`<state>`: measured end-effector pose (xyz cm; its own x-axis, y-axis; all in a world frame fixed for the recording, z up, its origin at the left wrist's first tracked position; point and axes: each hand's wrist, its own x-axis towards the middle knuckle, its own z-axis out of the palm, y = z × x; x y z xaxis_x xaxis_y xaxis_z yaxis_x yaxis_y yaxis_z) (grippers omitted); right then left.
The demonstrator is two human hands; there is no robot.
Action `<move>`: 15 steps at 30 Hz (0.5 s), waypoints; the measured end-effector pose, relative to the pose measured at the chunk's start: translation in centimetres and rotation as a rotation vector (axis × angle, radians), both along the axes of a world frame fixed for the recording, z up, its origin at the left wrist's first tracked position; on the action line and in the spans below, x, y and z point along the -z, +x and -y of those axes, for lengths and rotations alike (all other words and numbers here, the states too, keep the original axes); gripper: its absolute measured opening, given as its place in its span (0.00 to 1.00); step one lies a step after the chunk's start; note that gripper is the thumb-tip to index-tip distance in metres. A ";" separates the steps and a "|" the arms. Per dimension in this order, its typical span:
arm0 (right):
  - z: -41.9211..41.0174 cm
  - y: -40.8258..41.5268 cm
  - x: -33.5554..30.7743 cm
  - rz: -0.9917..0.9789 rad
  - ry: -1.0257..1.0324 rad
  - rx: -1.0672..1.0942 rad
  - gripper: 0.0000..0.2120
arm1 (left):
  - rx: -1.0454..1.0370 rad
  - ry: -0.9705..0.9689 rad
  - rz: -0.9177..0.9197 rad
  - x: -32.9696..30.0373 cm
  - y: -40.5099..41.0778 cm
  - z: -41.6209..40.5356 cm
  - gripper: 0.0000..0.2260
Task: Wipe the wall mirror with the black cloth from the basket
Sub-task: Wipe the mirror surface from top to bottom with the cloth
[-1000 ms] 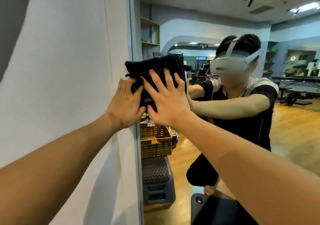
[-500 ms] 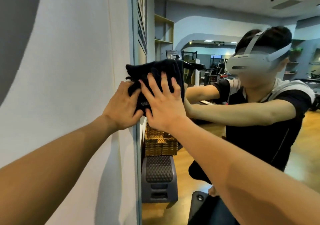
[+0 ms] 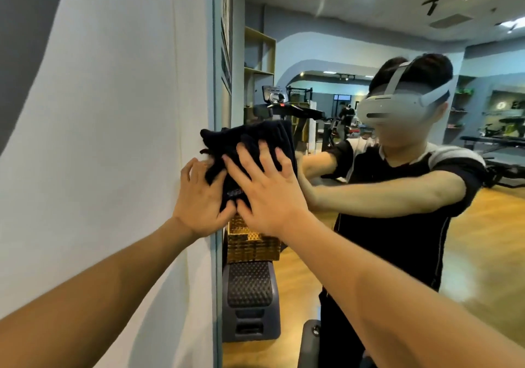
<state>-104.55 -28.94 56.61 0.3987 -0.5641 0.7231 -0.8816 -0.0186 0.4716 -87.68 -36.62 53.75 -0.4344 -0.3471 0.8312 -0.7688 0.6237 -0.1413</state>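
Pressing side by side, both hands pin the cloth (image 3: 250, 152) against the mirror (image 3: 369, 41) near its left edge. The right hand (image 3: 267, 194) lies flat with fingers straight and spread over the cloth's middle and right part. The left hand (image 3: 201, 197) sits just beside it, its thumb touching the right hand's thumb side; its fingers lie over the cloth's lower left corner, and whether they only press or partly curl into the fabric cannot be told. Both forearms reach up from the bottom of the view.

The cloth is black and bunched, with folds standing out along its top; its left end overlaps the mirror's narrow blue-grey frame (image 3: 217, 55) and touches the white wall (image 3: 113, 112) beside it. A small pale mark shows on the fabric between the two hands.

Below the hands, seen in the glass, a woven basket (image 3: 251, 244) stands on a dark stepped block (image 3: 250, 299) with a studded top — both close against the mirror's left edge. The glass also shows the person's reflection (image 3: 397, 197) in a dark short-sleeved top and a white headset, arms stretched toward the cloth. Behind it lie a wooden floor (image 3: 497, 240), open shelves (image 3: 260, 52), exercise machines and ceiling lights.
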 end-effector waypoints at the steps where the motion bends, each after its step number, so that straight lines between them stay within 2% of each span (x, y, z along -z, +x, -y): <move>1: 0.5 -0.1 0.2 -0.003 -0.038 -0.016 0.38 | 0.020 -0.042 -0.014 0.2 0.0 0.5 0.28; 3: 1.2 -0.1 0.6 0.004 -0.105 -0.025 0.38 | 0.065 -0.115 -0.041 0.5 0.0 1.7 0.28; 7: 1.6 0.0 1.3 0.010 -0.166 -0.020 0.37 | 0.088 -0.142 -0.085 1.1 0.0 2.5 0.29; 15: 0.7 0.0 3.1 0.010 -0.079 0.002 0.36 | 0.006 -0.051 -0.061 2.6 -0.4 0.2 0.28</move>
<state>-104.53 -29.64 53.47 0.3896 -0.5057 0.7697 -0.8865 0.0207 0.4624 -88.11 -36.79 51.14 -0.3842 -0.3009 0.8729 -0.7730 0.6218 -0.1259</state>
